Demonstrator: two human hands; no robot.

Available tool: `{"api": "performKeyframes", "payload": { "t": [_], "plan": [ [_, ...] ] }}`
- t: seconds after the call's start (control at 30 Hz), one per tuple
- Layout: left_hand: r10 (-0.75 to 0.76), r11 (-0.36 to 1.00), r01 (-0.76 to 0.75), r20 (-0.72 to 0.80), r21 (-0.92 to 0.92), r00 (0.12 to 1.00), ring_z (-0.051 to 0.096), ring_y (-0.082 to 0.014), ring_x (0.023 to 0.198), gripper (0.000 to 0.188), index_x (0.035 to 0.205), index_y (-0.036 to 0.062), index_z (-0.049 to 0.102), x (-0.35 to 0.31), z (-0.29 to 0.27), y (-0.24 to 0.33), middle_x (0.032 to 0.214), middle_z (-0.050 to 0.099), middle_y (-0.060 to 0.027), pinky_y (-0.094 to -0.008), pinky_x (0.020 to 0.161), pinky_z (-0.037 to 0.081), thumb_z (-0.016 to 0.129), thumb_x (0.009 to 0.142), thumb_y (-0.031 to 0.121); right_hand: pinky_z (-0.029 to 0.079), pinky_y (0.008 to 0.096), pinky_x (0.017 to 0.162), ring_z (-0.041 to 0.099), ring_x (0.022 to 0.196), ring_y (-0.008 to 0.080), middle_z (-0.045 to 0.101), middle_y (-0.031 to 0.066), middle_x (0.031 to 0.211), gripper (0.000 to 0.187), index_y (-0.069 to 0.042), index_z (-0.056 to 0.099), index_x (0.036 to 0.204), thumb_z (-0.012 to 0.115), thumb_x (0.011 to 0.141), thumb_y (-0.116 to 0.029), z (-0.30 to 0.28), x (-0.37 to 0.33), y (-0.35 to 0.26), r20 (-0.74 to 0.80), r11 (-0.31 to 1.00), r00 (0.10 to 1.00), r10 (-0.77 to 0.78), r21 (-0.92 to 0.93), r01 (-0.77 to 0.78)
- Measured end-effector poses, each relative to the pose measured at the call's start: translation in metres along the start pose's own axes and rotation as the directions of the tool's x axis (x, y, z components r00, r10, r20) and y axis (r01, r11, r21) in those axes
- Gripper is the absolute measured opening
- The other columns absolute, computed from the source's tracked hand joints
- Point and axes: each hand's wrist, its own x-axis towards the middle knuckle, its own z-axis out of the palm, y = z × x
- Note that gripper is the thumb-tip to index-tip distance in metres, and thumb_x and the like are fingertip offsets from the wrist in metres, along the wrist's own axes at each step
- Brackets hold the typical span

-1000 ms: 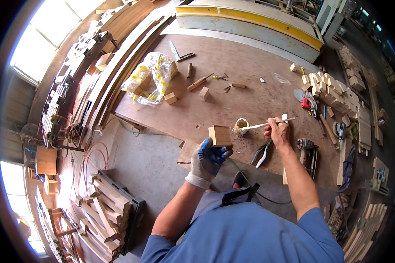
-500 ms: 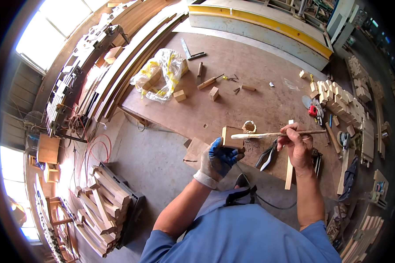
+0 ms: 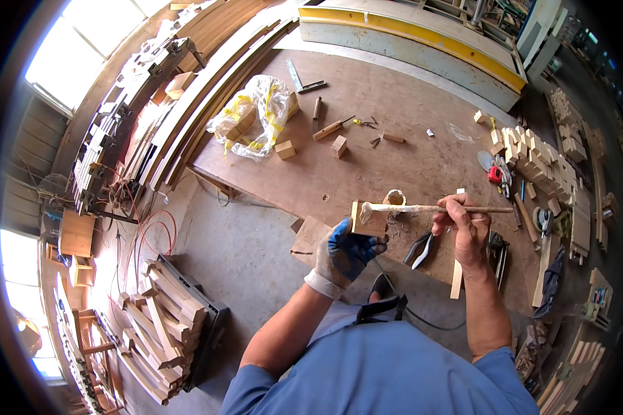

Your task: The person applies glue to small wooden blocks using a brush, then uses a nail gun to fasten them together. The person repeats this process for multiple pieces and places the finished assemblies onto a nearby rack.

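Observation:
My left hand (image 3: 346,257), in a white glove with blue-coated fingers, is closed around a small wooden block (image 3: 374,225) at the table's near edge. In my bare right hand (image 3: 465,232) is a thin wooden stick (image 3: 422,208), held almost level. White, paste-like stuff coats its left end, which lies at the block's upper left edge. Just behind the block stands a small round pot (image 3: 394,197) with a crusted rim. Pliers (image 3: 419,250) with black-and-white handles and a pale wooden strip (image 3: 457,277) lie close to my right hand.
On the brown worktable (image 3: 270,187) are a plastic bag of blocks (image 3: 253,117), a try square (image 3: 303,79), a screwdriver (image 3: 331,130) and loose blocks. Stacked wood pieces (image 3: 533,155) and a red tape measure (image 3: 495,174) occupy the right. A pile of timber (image 3: 163,325) stands at lower left.
The stick's coated end has shifted slightly up and left, to the block's edge, and the white stuff there looks thicker. My left hand keeps the block in nearly the same place.

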Motion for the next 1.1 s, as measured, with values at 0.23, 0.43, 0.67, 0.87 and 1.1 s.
{"api": "performKeyframes", "payload": {
  "t": [0.23,0.43,0.67,0.87,1.1],
  "plan": [
    [0.054,0.999,-0.054,-0.006,-0.008,0.999,0.072,-0.0374,0.106,0.053,0.141,-0.0024,0.059,0.002,0.002,0.002,0.128,0.071,-0.0242,-0.0482,0.098,0.059,0.053,0.108,0.039,0.059,0.0276,0.064,0.07,0.067,0.0139,0.073,0.0103,0.081,0.028,0.004,0.07,0.104,0.059,0.108,-0.022,0.0,-0.006,-0.013,0.031,0.995,0.997,-0.066,-0.074,0.068],
    [0.039,0.999,-0.038,-0.057,0.01,0.998,0.072,-0.0362,0.105,0.063,0.145,-0.0061,0.055,0.003,0.004,0.004,0.132,0.069,-0.0266,-0.046,0.095,0.061,0.054,0.106,0.043,0.06,0.0295,0.067,0.071,0.069,0.0142,0.073,0.0108,0.085,0.019,0.005,0.07,0.101,0.06,0.103,-0.011,0.004,-0.012,-0.023,0.036,0.977,0.979,-0.199,-0.077,0.201],
    [0.022,1.0,-0.022,-0.075,0.01,0.997,0.074,-0.0363,0.102,0.063,0.144,-0.0047,0.057,0.001,0.008,0.004,0.127,0.072,-0.0254,-0.0458,0.095,0.061,0.055,0.106,0.046,0.059,0.0288,0.066,0.071,0.071,0.0148,0.072,0.0124,0.087,0.012,0.004,0.069,0.096,0.058,0.096,-0.001,0.008,-0.014,-0.035,0.209,0.877,0.918,-0.337,-0.285,0.387],
    [0.047,0.994,-0.054,-0.08,-0.097,0.996,0.074,-0.0375,0.103,0.059,0.14,-0.0028,0.06,0.006,-0.008,0.001,0.126,0.072,-0.0258,-0.0469,0.095,0.061,0.058,0.105,0.044,0.058,0.0314,0.063,0.071,0.067,0.0204,0.07,0.0143,0.08,0.008,0.003,0.068,0.093,0.061,0.089,0.002,0.011,-0.018,-0.036,0.348,0.768,0.815,-0.463,-0.301,0.565],
    [0.059,0.998,-0.061,-0.066,-0.02,0.996,0.073,-0.0393,0.108,0.056,0.139,-0.0039,0.06,0.006,0.004,0.003,0.124,0.073,-0.0247,-0.0495,0.099,0.059,0.056,0.106,0.041,0.059,0.0301,0.064,0.072,0.07,0.0167,0.072,0.0127,0.085,0.012,0.003,0.069,0.095,0.058,0.093,0.003,0.013,-0.015,-0.038,0.218,0.842,0.879,-0.424,-0.262,0.471]
  ]
}}
